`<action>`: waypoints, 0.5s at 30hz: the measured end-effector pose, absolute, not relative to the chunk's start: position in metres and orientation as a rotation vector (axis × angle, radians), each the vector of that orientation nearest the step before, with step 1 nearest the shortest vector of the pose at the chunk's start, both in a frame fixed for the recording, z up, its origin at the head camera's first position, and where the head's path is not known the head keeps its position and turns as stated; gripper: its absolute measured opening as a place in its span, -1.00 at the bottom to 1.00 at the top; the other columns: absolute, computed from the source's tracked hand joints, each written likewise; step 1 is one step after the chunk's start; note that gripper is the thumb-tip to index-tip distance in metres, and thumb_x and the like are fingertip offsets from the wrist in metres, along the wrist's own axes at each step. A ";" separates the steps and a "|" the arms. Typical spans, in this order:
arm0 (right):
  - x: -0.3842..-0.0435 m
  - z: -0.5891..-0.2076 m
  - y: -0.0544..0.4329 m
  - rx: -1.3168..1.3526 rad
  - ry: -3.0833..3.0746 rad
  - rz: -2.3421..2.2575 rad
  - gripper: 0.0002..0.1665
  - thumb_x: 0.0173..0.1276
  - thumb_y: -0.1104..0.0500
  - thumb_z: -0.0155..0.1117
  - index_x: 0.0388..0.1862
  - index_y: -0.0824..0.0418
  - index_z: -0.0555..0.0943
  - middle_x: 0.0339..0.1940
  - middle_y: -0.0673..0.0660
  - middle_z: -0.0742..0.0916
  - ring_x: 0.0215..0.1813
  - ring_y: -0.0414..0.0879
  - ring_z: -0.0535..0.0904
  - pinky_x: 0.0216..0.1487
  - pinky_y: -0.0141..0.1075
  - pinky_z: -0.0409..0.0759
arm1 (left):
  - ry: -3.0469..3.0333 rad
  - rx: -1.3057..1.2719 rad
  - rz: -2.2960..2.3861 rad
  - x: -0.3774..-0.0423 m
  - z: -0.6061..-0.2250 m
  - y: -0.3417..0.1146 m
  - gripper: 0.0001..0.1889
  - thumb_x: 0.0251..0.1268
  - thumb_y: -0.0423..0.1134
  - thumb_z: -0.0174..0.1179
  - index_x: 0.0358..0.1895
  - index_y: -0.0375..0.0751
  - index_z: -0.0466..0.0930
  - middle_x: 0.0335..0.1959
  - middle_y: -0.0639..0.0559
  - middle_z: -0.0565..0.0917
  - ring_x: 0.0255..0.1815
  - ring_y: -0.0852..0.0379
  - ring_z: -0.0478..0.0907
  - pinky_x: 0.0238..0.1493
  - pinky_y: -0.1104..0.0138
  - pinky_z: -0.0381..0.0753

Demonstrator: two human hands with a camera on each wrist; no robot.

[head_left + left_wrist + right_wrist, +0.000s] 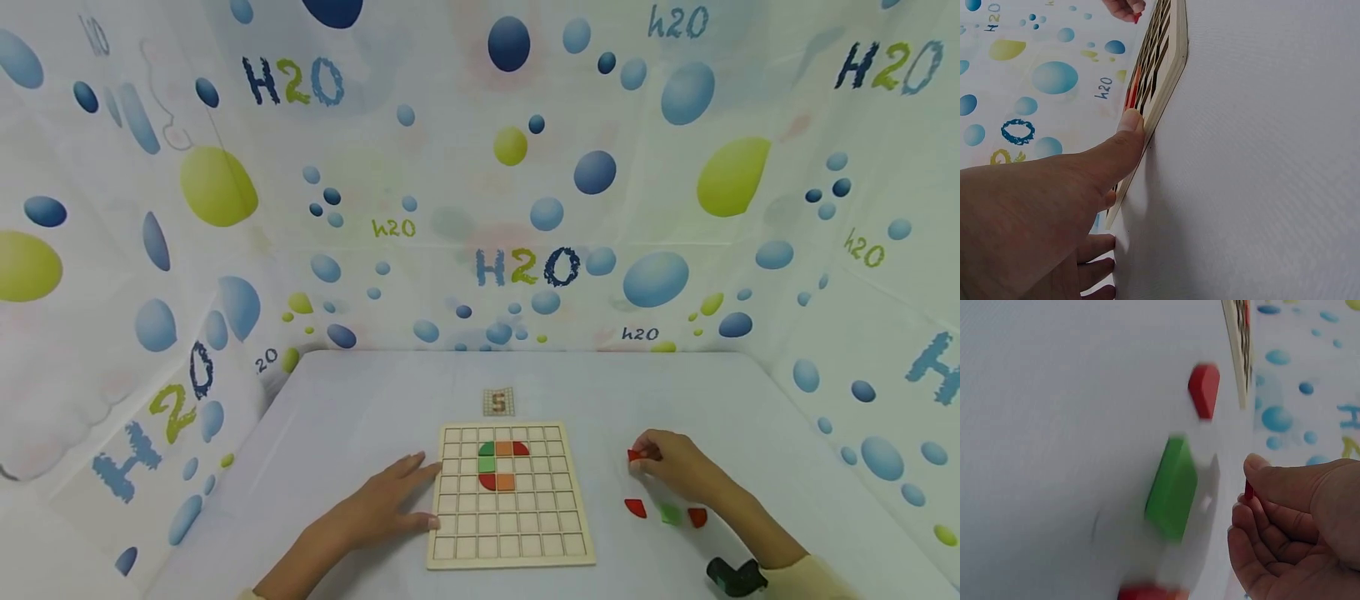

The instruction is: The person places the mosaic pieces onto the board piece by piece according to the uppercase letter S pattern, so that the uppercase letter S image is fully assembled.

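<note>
On a white table (360,392), the left hand (381,504), fingers extended, rests against the left edge of a pale wooden grid board (508,524), while right of it the right hand (672,463) pinches a small red piece (634,455), probably best lowered level with the board braced.

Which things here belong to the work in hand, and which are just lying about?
In the work:
grid board, left hand touching its edge
six pieces in it
red piece the right hand pinches
two loose red pieces, one green piece, likely
patterned card, probably

Just background:
black device at right wrist
printed backdrop
</note>
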State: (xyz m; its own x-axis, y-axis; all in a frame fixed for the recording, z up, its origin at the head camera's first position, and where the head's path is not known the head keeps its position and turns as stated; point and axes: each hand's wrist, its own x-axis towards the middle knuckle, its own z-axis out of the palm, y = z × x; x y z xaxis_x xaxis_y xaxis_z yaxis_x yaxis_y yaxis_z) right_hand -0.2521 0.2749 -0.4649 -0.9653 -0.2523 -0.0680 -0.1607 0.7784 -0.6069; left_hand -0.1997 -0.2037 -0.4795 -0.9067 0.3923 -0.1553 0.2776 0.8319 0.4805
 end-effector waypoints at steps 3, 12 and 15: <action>-0.253 -0.467 0.257 -0.338 2.811 -0.967 -0.83 0.41 0.25 0.47 -0.08 0.21 0.67 -0.23 -0.02 0.73 -0.13 -0.13 0.61 -0.01 -0.21 0.76 | 2.763 0.523 0.678 -0.200 -0.479 -0.204 -0.08 0.25 0.35 0.38 0.62 0.08 0.34 0.66 -0.29 0.23 0.65 -0.38 0.18 0.51 -0.33 0.30; -0.252 -0.466 0.204 -0.435 2.788 -0.997 -0.82 0.38 0.28 0.50 -0.11 0.21 0.66 -0.24 -0.03 0.70 -0.18 -0.17 0.59 -0.15 -0.31 0.68 | 2.771 0.566 0.686 -0.200 -0.479 -0.204 -0.09 0.26 0.31 0.40 0.61 0.04 0.35 0.65 -0.33 0.23 0.63 -0.41 0.19 0.51 -0.35 0.30; -0.249 -0.465 0.187 -0.483 2.758 -1.019 -0.81 0.36 0.28 0.52 -0.13 0.23 0.66 -0.24 -0.01 0.69 -0.17 -0.15 0.57 -0.15 -0.30 0.65 | 2.773 0.556 0.679 -0.199 -0.479 -0.204 -0.09 0.26 0.32 0.40 0.61 0.05 0.34 0.65 -0.32 0.23 0.64 -0.40 0.19 0.52 -0.33 0.30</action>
